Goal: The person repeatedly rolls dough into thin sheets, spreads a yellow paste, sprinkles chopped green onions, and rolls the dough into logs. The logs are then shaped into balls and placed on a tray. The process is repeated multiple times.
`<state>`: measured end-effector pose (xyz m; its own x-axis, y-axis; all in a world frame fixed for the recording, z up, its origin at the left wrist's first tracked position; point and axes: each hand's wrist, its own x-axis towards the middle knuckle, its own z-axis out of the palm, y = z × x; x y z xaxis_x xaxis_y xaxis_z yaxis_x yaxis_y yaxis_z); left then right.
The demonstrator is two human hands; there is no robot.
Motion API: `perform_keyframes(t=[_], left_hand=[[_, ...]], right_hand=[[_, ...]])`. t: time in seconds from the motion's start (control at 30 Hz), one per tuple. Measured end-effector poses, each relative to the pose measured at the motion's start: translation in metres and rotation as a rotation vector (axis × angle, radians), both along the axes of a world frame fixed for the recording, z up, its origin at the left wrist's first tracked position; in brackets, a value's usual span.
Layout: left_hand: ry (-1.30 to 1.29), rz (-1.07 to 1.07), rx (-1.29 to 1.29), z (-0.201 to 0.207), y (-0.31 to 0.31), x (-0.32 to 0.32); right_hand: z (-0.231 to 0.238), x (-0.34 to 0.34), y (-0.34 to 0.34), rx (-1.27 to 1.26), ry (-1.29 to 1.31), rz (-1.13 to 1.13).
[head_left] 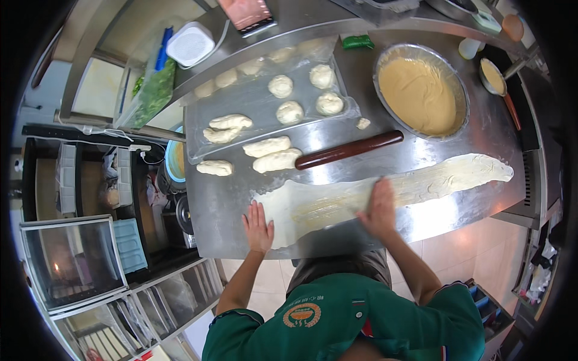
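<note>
A long, thin sheet of dough point(421, 185) stretches across the near part of the steel table, with a tan paste smeared along its middle. My left hand point(258, 227) lies flat with fingers out at the sheet's left end. Over the sheet's middle is my right hand point(379, 209), fingers extended and slightly blurred; whether it presses on the paste I cannot tell. Both palms hold nothing. Just beyond the sheet rests a dark red rolling pin point(349, 150). Left of the pin lie oblong dough pieces point(267, 146), and another dough piece point(215, 168) sits farther left.
A metal tray point(253, 114) with plastic film holds several dough balls point(280, 86). A large bowl of tan paste point(421, 90) stands at the back right, near a ladle point(495, 78). Along the back runs a raised steel shelf point(313, 30) with a white speaker-like box point(190, 44).
</note>
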<state>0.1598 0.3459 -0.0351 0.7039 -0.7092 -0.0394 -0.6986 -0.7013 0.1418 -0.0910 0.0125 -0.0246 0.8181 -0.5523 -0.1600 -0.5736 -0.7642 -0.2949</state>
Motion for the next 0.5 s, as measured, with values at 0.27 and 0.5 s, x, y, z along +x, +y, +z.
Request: perform_keyframes(t=[0.27, 0.5], left_hand=[[0.37, 0.164, -0.573, 0.01, 0.009, 0.007], [0.192, 0.155, -0.598, 0.013, 0.036, 0.028]], right_hand=[[0.022, 0.131, 0.175, 0.352, -0.297, 0.426], [0.011, 0.18, 0.196, 0.06, -0.512, 0.592]])
